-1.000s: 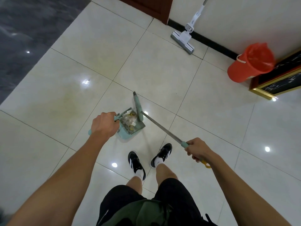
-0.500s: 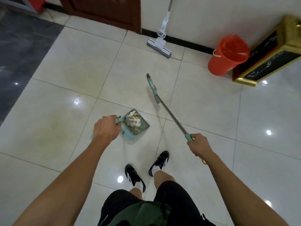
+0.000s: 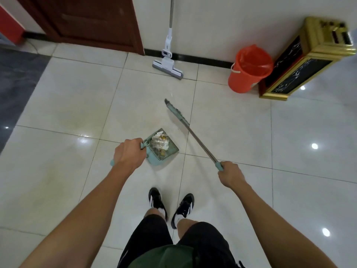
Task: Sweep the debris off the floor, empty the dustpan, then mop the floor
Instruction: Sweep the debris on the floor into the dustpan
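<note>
Near field: black shoes on the tiled floor, approx. below both hands. Left hand is curled fully round the dustpan handle, teal end protruding behind the fist; the dustpan sits just ahead of the knuckles, appears lifted off the floor, loaded w/ debris (crumpled wrappers, paper scraps). Right hand is wrapped round the teal grip of the broom; shaft runs fwd and left, head apart from the pan and apparently clear of the floor. Handling, est.: pan is light rigid plastic, but load is loose and very light, so it should be kept level w/ the open lip raised; a tilt or jolt would likely spill it. Hold at handle only. Broom is stiff, light, long; grip at the end gives reach but poor head control. Far field: orange bin w/ liner, right of centre by the wall, well apart from the pan; likely the emptying point. Mop leans on the wall left of it, beside the dark door. Gold-trimmed cabinet touches or nearly touches the bin.
</note>
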The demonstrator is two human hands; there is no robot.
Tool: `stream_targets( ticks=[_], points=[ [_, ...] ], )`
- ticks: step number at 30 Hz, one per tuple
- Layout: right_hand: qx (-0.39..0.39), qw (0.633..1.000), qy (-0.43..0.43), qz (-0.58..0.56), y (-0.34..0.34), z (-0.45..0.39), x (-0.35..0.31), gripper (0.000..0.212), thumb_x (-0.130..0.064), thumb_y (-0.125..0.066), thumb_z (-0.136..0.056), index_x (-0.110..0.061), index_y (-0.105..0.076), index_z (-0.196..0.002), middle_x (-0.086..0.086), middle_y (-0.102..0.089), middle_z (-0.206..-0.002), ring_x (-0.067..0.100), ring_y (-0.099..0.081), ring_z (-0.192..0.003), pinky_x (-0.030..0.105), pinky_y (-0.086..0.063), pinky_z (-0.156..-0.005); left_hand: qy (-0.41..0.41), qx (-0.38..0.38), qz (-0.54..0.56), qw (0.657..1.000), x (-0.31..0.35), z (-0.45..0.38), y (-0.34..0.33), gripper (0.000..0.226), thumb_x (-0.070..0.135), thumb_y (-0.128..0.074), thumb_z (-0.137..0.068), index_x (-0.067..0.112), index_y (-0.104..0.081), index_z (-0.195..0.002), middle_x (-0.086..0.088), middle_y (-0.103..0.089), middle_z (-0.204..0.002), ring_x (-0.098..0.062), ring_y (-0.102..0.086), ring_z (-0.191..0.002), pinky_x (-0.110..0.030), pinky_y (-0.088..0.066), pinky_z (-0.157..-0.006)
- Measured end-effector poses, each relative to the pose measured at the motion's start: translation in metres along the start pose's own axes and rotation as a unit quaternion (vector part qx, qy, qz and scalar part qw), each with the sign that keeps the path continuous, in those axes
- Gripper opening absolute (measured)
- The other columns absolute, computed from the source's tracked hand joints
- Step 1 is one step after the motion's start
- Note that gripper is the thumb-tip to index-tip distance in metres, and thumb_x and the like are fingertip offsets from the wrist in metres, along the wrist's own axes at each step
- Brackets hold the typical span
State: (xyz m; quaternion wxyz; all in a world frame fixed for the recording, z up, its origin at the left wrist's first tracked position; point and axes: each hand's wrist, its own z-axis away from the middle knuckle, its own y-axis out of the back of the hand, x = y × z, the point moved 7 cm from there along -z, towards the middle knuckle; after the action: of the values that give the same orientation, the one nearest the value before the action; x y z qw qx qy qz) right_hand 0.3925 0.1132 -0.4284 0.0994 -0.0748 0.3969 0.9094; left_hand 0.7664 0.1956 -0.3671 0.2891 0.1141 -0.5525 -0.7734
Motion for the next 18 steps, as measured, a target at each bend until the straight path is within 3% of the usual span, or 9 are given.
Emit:
stream_targets(
  ticks=[8,13,18],
  points=[
    [0.014,0.999,-0.025,0.023,0.009,-0.053,-0.023,0.036,-0.017,-0.053,-0.091,-0.028,-0.061,-0.125,0.001,-0.06,-0.099,0.022,-0.054,-0.079,0.028,-0.043,-0.072,-0.058,-0.015,-0.032,0.998,0.028,-0.087,-0.001,0.02,0.034,-0.05,-0.096,0.022,-0.065,-0.089,-0.009,-0.067,-0.081,-0.031,-0.058,-0.069,-0.034,-0.045,-0.063],
    [0.009,0.998,-0.043,0.034,0.008,-0.077,-0.049,0.028,-0.018,-0.055,-0.092,-0.024,-0.062,-0.118,-0.001,-0.055,-0.09,0.022,-0.054,-0.075,0.028,-0.042,-0.068,-0.076,-0.03,-0.034,0.996,0.029,-0.14,0.001,0.016,0.031,-0.052,-0.092,0.022,-0.064,-0.087,-0.008,-0.065,-0.078,-0.028,-0.05,-0.064,-0.033,-0.043,-0.061],
    [-0.05,0.997,-0.051,0.002,-0.005,-0.087,-0.073,0.027,-0.01,-0.051,-0.087,-0.018,-0.064,-0.11,0.006,-0.064,-0.101,0.022,-0.056,-0.075,0.025,-0.045,-0.063,-0.084,-0.031,-0.035,0.995,0.021,-0.182,0.008,0.016,0.034,-0.056,-0.092,0.023,-0.063,-0.082,-0.002,-0.056,-0.068,-0.029,-0.052,-0.062,-0.033,-0.042,-0.06]
  ],
)
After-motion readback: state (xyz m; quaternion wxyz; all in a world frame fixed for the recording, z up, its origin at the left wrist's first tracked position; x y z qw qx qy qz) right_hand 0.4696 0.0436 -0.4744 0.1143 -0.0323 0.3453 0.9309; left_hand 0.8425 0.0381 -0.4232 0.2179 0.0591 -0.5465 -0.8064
